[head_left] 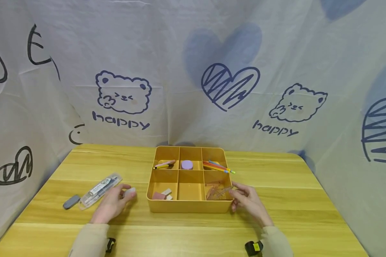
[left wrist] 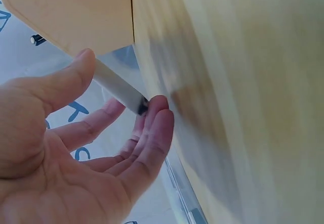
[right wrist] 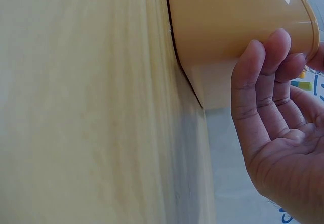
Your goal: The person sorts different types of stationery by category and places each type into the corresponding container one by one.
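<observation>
My left hand (head_left: pixel 110 201) pinches a white eraser (head_left: pixel 129 192) between thumb and fingers, just left of the yellow compartment box (head_left: pixel 189 206). One end of that eraser is smudged dark in the left wrist view. My right hand (head_left: pixel 247 200) grips the box's right wall near the front corner, fingers against the outside and thumb at the rim. In the front left compartment lie a pink eraser (head_left: pixel 158 196) and small white ones (head_left: pixel 166 192). Clear rulers (head_left: pixel 217 191) fill the front right compartment; the front middle one shows its bare floor.
Behind these, the back compartments hold pens (head_left: pixel 164 165), a round purple item (head_left: pixel 187 165) and coloured pencils (head_left: pixel 217 166). Left of my left hand lie a clear pencil case (head_left: pixel 99 191) with things inside and a grey oblong item (head_left: pixel 71 202). Printed cloth (head_left: pixel 180 117) hangs around the table.
</observation>
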A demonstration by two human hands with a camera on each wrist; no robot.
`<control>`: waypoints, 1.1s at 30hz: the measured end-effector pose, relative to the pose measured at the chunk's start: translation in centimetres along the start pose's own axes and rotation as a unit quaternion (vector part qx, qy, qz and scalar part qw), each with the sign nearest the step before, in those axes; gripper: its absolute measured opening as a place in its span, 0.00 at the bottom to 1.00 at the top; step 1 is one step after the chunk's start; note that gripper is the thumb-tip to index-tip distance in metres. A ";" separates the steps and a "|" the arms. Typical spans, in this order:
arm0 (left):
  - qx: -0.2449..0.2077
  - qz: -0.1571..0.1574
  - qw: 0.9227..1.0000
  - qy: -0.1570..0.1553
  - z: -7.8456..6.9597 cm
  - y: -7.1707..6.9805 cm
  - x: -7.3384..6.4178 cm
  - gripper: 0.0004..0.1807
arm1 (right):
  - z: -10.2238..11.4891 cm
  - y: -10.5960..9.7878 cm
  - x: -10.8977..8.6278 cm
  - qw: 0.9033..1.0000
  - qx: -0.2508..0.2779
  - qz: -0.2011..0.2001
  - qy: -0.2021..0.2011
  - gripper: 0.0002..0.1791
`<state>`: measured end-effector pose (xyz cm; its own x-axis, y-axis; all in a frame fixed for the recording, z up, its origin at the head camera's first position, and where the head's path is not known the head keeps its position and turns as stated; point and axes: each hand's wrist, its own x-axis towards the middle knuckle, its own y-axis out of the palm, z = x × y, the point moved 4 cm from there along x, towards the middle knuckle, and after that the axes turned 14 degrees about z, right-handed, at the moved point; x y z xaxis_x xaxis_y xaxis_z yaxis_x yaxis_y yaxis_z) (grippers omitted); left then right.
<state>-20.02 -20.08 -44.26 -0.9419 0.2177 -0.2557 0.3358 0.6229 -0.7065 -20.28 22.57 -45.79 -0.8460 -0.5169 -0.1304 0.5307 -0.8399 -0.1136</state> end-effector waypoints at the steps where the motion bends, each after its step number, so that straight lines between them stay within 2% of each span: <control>1: 0.001 -0.004 1.000 0.004 -0.1 0.0 0.0 0.24 | 0.0 0.0 0.0 1.000 0.000 0.000 0.000 0.38; 8: -0.009 -0.028 0.999 0.037 -0.7 -0.3 -0.1 0.23 | 0.0 0.0 0.0 1.000 0.001 -0.001 -0.001 0.38; 15: -0.009 -0.061 0.997 0.053 -2.0 -0.6 -0.4 0.25 | 0.1 0.1 0.0 1.000 -0.002 0.000 -0.001 0.38; 24: -0.016 -0.111 0.989 0.094 -3.5 -0.4 -0.8 0.24 | 0.0 0.0 0.0 1.000 -0.002 0.000 -0.002 0.38; 29: -0.024 -0.117 0.987 0.103 -4.1 -0.1 -1.0 0.25 | 0.0 0.0 0.0 1.000 -0.002 0.000 -0.004 0.38; 33: -0.008 -0.124 0.986 0.114 -4.7 0.2 -1.1 0.25 | 0.0 0.0 0.0 1.000 0.000 0.001 -0.005 0.38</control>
<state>-18.96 -16.63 -41.05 -0.9725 0.2186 0.0800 0.0959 0.6892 -0.7182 -20.28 22.54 -45.85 -0.8452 -0.5206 -0.1211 0.5328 -0.8387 -0.1131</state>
